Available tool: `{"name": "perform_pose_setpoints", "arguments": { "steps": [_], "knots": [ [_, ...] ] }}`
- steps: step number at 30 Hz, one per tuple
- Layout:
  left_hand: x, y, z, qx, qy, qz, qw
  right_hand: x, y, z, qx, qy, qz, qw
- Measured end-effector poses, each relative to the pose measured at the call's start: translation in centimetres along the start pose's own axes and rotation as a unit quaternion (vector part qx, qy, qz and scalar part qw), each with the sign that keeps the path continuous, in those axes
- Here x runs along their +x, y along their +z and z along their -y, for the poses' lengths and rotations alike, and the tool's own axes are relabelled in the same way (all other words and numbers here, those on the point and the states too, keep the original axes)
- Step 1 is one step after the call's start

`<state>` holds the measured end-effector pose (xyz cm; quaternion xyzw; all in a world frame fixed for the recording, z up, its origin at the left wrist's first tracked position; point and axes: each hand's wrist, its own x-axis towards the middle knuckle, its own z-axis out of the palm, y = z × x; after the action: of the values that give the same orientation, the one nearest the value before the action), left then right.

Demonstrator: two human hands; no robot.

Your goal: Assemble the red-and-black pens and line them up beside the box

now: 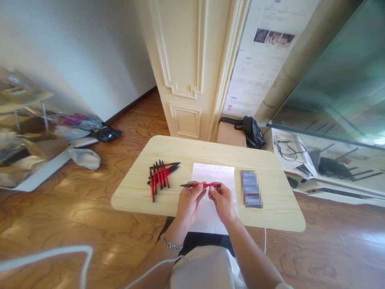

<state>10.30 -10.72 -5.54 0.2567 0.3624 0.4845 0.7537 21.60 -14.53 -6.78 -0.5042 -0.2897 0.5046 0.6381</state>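
Note:
A red and black pen (200, 185) lies level in both hands over a white sheet of paper (213, 176). My left hand (189, 202) pinches its left half with the fingers closed. My right hand (222, 200) pinches its right end the same way. A pile of several red and black pens (160, 175) lies on the light wooden table (135, 188), to the left of my hands.
A blurred flat card-like item (250, 188) lies right of the paper. Beyond the table stand a cream panelled door (186, 68) and a black bag (252, 130) on a box. A cluttered shelf (27, 128) is at left, a glass unit (331, 120) at right.

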Motion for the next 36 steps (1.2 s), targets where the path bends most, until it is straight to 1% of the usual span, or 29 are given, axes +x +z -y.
{"name": "perform_pose_setpoints", "arguments": {
  "steps": [3,6,9,11,14,19,23,26,32,36],
  "knots": [
    [-0.4,0.2,0.3,0.016,-0.010,-0.006,1.000,0.1,0.9,0.1,0.086,0.014,-0.035,0.996],
    [-0.6,0.2,0.3,0.033,-0.022,-0.010,0.999,0.6,1.3,0.9,0.115,0.012,-0.056,0.992],
    [-0.8,-0.2,0.3,0.063,-0.039,-0.001,0.997,1.9,0.7,1.8,0.159,-0.016,-0.088,0.983],
    [-0.8,-0.7,0.4,0.081,-0.041,-0.002,0.996,3.0,-0.2,2.4,0.196,-0.034,-0.095,0.975],
    [-0.7,-1.7,0.6,0.105,-0.027,-0.020,0.994,4.3,-1.8,3.1,0.213,-0.042,-0.083,0.973],
    [-0.3,-2.6,0.5,0.132,-0.003,-0.041,0.990,5.1,-3.8,3.3,0.216,0.015,-0.051,0.975],
    [-0.2,-2.5,0.2,0.145,0.007,-0.037,0.989,5.3,-4.2,3.0,0.245,0.045,-0.032,0.968],
    [-0.2,-2.6,0.3,0.160,0.016,-0.031,0.986,5.5,-4.2,2.7,0.232,0.059,-0.036,0.970],
    [0.3,-3.3,0.8,0.237,0.054,-0.022,0.970,5.6,-4.5,2.8,0.231,0.048,-0.038,0.971],
    [0.7,-3.6,0.6,0.286,0.075,0.010,0.955,5.7,-4.8,3.0,0.220,0.051,-0.039,0.973]
  ]
}}
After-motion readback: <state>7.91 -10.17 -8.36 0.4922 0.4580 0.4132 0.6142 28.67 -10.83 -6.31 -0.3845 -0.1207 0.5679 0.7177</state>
